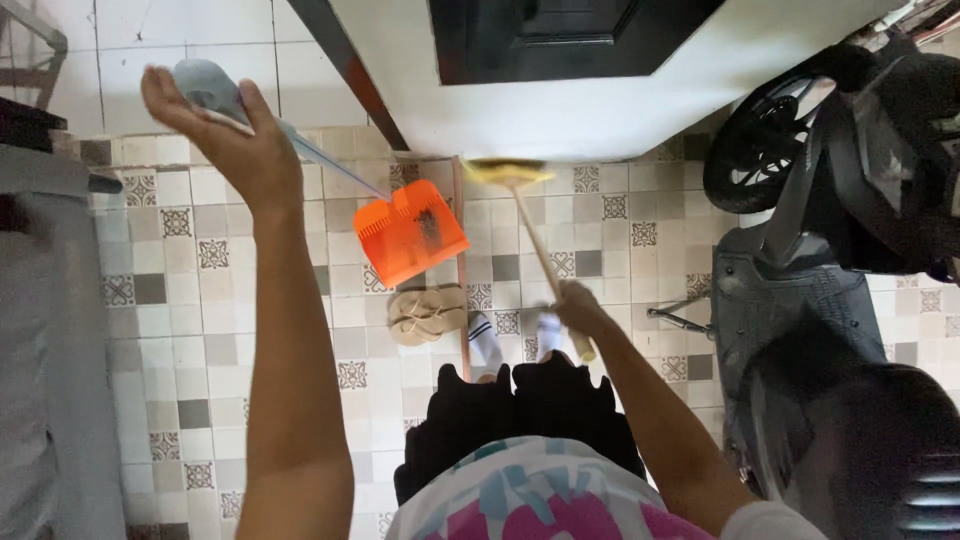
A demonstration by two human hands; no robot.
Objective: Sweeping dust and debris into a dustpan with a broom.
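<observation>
My left hand [235, 135] is raised high and grips the pale blue handle of a long dustpan. Its orange pan [410, 235] hangs tilted above the tiled floor with some dark debris inside. My right hand [577, 312] is shut on the wooden stick of a broom. The broom's yellow head [507, 174] rests on the floor against the base of the white wall. My feet in white sandals stand between the two tools.
A pair of tan flip-flops [428, 314] lies beside my feet. A dark scooter [830, 230] is parked on the right. White wall and dark door frame [560, 40] lie ahead. A grey surface [50, 330] runs along the left.
</observation>
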